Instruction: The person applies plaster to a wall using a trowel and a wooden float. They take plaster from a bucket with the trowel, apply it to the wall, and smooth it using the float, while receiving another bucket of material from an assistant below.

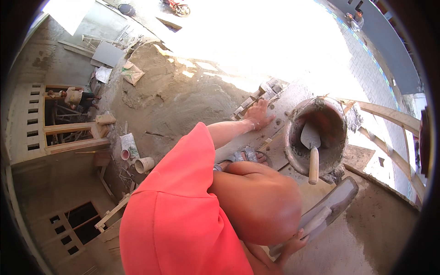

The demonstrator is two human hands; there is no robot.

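Observation:
My left hand (260,115) reaches out with fingers spread, apparently resting on a mortar-spotted plank (247,140) beside some short wood and brick pieces (256,98). Low in the view, my right hand (292,245) has its fingers closed at the handle end of a long plastering float (337,201), partly hidden by my bent knee. The float lies close to a wall surface with damp patches. Between the hands, to the right, is a mortar-crusted bucket (289,151). A pointed trowel (313,162) leans inside it, its wooden handle over the near rim.
Below lies a mound of sand and wet mortar (183,98), with sacks (132,73) and small buckets (144,165) nearby. Timber rails (389,114) run at right. One person (73,97) stands by a window frame; another (355,20) sits at the far right. A motorbike (176,7) is parked beyond.

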